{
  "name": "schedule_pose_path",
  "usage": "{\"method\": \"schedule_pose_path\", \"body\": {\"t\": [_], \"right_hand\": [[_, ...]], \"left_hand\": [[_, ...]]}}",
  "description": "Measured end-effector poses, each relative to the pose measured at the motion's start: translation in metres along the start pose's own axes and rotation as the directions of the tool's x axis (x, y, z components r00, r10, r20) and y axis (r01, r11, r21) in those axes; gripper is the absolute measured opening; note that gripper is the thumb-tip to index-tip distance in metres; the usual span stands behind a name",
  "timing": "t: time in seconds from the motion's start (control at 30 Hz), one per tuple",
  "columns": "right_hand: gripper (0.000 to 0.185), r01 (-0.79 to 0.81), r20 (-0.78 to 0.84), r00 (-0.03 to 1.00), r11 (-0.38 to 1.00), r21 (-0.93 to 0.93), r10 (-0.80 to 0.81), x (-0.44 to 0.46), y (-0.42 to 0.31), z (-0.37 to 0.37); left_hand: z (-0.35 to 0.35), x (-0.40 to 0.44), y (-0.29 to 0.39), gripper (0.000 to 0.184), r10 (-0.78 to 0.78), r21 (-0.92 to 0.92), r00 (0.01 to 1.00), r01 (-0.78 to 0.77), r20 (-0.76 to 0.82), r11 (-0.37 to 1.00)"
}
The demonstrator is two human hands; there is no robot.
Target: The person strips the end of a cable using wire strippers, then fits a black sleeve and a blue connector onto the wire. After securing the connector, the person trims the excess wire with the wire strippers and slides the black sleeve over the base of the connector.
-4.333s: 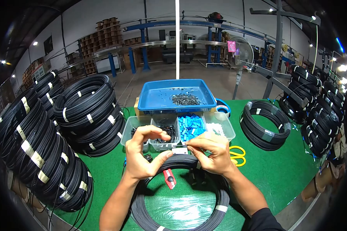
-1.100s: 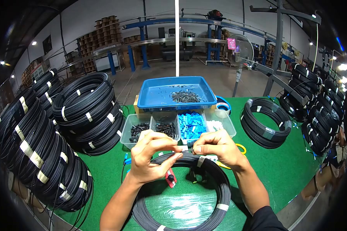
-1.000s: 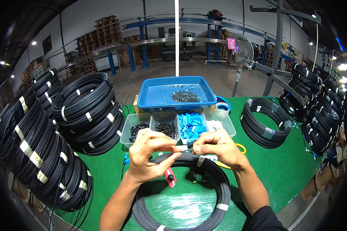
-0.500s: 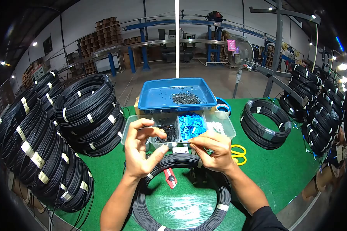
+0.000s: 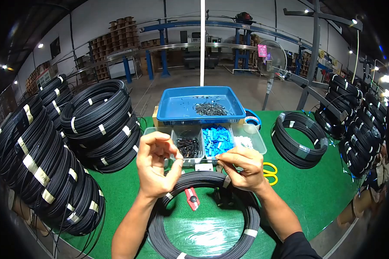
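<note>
My left hand (image 5: 157, 166) is raised above the left side of a black cable coil (image 5: 157, 228). Its thumb and index fingertip are brought together, and anything between them is too small to make out. My right hand (image 5: 244, 168) is closed in a pinch over the coil's upper right, level with the left hand. A tiny end seems to show at its fingertips, but I cannot tell what it is. Below the hands, a red cutter (image 5: 191, 198) lies inside the coil's ring. Just beyond them stands a clear divided box holding blue clips (image 5: 217, 140) and black pieces (image 5: 189, 148).
Behind the box is a blue tray (image 5: 168, 113) with dark scraps. Yellow-handled scissors (image 5: 270, 173) lie right of my right hand. Tall stacks of cable coils (image 5: 95, 129) fill the left side. Another coil (image 5: 299, 159) rests on the green table (image 5: 298, 203) at right.
My left thumb and index finger, apart before, have come together. My right hand keeps its pinch in nearly the same place. The view has shifted slightly.
</note>
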State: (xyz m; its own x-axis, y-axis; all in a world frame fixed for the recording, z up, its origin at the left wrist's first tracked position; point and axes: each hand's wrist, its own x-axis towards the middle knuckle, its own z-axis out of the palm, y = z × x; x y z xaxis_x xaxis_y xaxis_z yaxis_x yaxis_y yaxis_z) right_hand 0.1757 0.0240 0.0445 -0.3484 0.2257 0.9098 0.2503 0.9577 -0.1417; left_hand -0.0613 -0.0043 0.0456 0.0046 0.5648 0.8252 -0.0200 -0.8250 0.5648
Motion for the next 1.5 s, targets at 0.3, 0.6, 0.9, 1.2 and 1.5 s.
{"method": "schedule_pose_path", "body": {"t": [0.3,0.6,0.9,1.2,1.5], "right_hand": [[0.022,-0.011,0.013,1.000,0.999,0.035,0.011,0.001,-0.005,0.003],[0.020,-0.063,-0.002,0.998,0.997,0.037,0.063,0.002,-0.002,0.000],[0.021,-0.040,0.024,0.999,0.998,0.039,0.039,0.001,-0.006,0.004],[0.009,-0.233,0.065,0.971,0.969,0.081,0.228,0.002,-0.005,-0.008],[0.013,-0.765,0.518,0.639,0.400,0.505,0.569,0.005,0.000,-0.027]], "left_hand": [[0.008,-0.003,0.007,0.061,0.004,0.085,0.992,-0.015,0.126,0.996],[0.005,-0.002,0.000,0.059,0.040,0.019,0.998,-0.039,-0.050,0.999],[0.014,-0.005,0.002,0.058,0.055,0.045,0.997,-0.057,0.048,0.997],[-0.003,0.001,0.000,0.048,0.010,0.064,1.000,-0.011,0.015,0.998],[0.010,-0.001,0.007,0.046,0.233,0.390,0.957,-0.283,0.172,0.876]]}}
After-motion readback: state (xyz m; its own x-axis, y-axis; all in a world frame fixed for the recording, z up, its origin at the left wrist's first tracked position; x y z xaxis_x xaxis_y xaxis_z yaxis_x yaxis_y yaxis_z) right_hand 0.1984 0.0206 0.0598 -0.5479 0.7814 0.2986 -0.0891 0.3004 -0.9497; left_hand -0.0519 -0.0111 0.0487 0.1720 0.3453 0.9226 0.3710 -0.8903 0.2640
